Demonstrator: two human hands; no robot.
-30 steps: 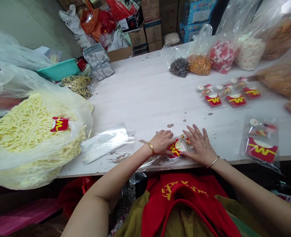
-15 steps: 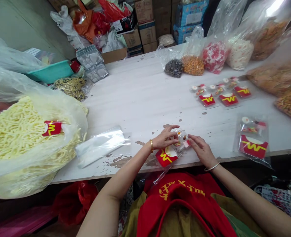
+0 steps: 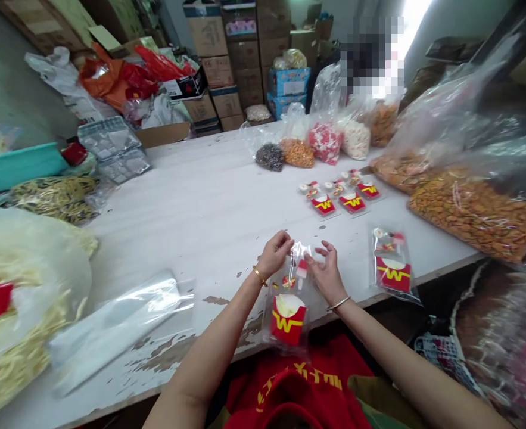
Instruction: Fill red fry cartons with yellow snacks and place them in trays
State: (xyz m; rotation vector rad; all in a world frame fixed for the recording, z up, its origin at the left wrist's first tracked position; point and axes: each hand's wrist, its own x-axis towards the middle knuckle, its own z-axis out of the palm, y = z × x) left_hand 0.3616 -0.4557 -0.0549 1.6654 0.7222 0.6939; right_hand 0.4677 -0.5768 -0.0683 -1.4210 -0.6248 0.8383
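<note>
A clear plastic bag [image 3: 269,310] lies in front of me at the table's edge, its top raised between my hands. In it are a red fries carton [image 3: 288,320] with a yellow M and small food-shaped pieces, among them a red-and-white popsicle [image 3: 302,269]. My left hand [image 3: 275,256], with a gold bracelet, pinches the bag's upper left. At the upper right, my right hand [image 3: 328,275] has its thumb on the plastic, some fingers lifted; the grip behind it is partly hidden.
A filled fries bag [image 3: 393,271] lies to the right, with several smaller ones beyond. Flat clear bags [image 3: 124,328] lie left, near a big bag of pale yellow pieces [image 3: 34,256]. Bags of orange pieces [image 3: 477,208] stand at right, cardboard boxes [image 3: 215,71] behind.
The view has swung right and up. My left hand has come off the small pieces to the bag's top; the bag now lies straighter, with its top lifted between both hands.
</note>
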